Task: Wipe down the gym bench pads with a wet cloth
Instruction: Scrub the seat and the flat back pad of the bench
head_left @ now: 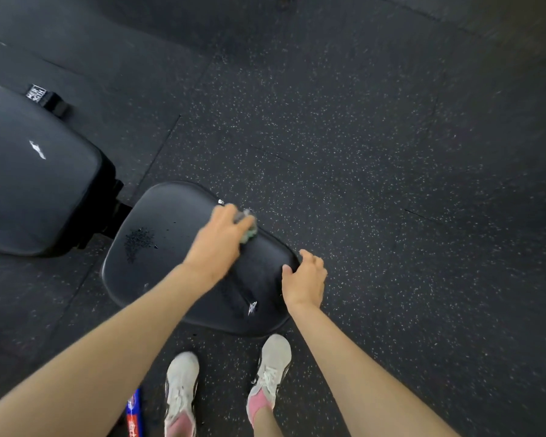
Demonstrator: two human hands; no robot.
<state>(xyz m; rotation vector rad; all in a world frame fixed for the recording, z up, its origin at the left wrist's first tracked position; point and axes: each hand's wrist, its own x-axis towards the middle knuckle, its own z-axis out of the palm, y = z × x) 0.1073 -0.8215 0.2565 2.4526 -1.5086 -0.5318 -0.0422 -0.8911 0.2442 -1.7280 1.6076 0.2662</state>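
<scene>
1. Two white shoes [180,389] stand on the speckled rubber floor [375,152], just below the seat pad [171,272]; a blue-red packet [134,414] lies beside the L shoe.
2. L hand [221,241] reaches across the seat pad. Its fingers [245,221] are curled round a green-grey cloth [250,231], pressed on the pad's far R edge and blurred.
3. Cloth pokes out under & past the fingertips.
4. R hand [306,279] sits at the pad's R corner w/ thumb touching the pad, fingers loosely bent, holding nothing.
5. Wet droplet patch [139,242] is on the pad's L half, well apart from the cloth.
6. Back pad [35,190] lies to the L.
</scene>
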